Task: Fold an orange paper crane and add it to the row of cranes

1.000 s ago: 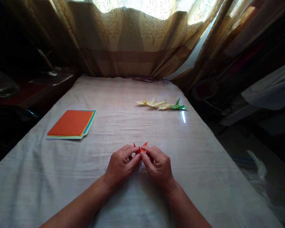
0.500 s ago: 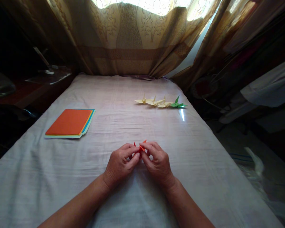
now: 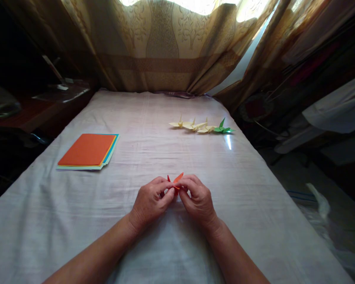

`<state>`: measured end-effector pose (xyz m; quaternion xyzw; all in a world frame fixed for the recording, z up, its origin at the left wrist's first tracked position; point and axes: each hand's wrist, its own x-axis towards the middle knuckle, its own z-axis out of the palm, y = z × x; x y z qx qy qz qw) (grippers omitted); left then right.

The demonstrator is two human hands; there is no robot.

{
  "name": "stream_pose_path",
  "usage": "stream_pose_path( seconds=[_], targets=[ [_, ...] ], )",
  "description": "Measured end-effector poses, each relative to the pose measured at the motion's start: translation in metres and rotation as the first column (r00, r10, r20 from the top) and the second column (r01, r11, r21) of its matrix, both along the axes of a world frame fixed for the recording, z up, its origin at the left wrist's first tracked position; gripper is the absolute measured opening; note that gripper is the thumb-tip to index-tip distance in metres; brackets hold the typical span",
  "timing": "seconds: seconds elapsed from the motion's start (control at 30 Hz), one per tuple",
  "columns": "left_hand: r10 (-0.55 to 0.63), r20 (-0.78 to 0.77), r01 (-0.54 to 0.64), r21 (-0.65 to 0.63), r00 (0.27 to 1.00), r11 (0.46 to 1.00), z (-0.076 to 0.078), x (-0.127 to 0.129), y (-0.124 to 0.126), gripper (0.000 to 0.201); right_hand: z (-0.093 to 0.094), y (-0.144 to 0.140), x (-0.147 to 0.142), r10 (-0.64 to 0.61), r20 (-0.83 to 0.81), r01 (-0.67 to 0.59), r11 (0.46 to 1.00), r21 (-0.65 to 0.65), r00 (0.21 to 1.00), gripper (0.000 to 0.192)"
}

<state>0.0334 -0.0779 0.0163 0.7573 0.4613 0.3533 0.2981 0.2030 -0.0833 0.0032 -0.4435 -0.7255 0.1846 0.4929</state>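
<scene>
An orange-red origami crane (image 3: 178,178) is pinched between my two hands near the middle of the sheet-covered surface. My left hand (image 3: 152,197) is closed on its left side with thumb and forefinger. From the right, my right hand (image 3: 197,199) grips it the same way, fingertips close to those of the left. Two points of folded paper stick up above the fingers; the lower part of the paper is mostly hidden by them.
Several pale yellow paper cranes (image 3: 192,125) and one green crane (image 3: 223,128) stand in a row at the far right. A stack of coloured paper squares (image 3: 88,150), orange on top, lies at left. A patterned curtain (image 3: 162,47) hangs behind the white sheet (image 3: 136,114).
More of the orange point on the paper's right side shows now, and a flap has come down between my fingertips. Both hands stay almost in place. The view has shifted slightly.
</scene>
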Motion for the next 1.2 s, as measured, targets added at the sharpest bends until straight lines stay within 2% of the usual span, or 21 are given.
stream_pose_path(
  seconds=[0.7,1.0,1.2],
  targets=[
    [-0.015,0.016,0.015,-0.023,1.0,1.0,0.0,0.001,0.002,0.022,0.006,-0.003,0.008,-0.025,0.135,0.009,0.993,0.116,0.99,0.022],
    [0.005,0.017,-0.004,-0.051,1.0,0.999,-0.001,0.002,0.002,0.019,0.011,-0.005,0.007,0.044,0.096,-0.048,0.998,0.044,0.994,0.031],
    [0.002,0.059,0.002,-0.054,0.998,0.999,-0.003,0.0,0.003,0.016,0.012,-0.007,0.007,0.05,0.098,-0.052,0.999,0.015,0.994,0.022]
  ],
)
